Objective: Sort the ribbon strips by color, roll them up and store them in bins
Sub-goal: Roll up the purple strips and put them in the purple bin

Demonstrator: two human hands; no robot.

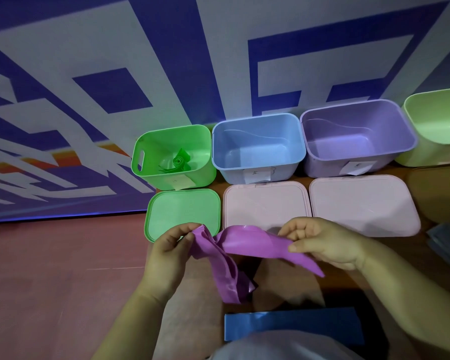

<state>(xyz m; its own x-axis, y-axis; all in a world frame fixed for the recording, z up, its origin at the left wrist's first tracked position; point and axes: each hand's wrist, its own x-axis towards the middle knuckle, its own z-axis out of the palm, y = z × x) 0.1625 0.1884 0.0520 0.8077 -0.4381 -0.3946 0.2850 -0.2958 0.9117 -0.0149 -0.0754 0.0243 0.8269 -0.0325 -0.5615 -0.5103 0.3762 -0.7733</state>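
Purple ribbon strip (247,246) is hanging in the air between two hands, just in front of a pink lid (265,203). The left hand (170,252) is pinching one bunched end. The right hand (325,246) is pinching the other part, and the rest is drooping down. The strip is looking twisted, so I think the hands should be pulling it flat first. Then they should be rolling it tight from one end so it is not popping open. The purple bin (322,165) and the blue bin (231,170) are showing nothing inside. The green bin (192,175) is holding a rolled green ribbon (178,160). A blue ribbon strip (291,326) is lying close to the person.
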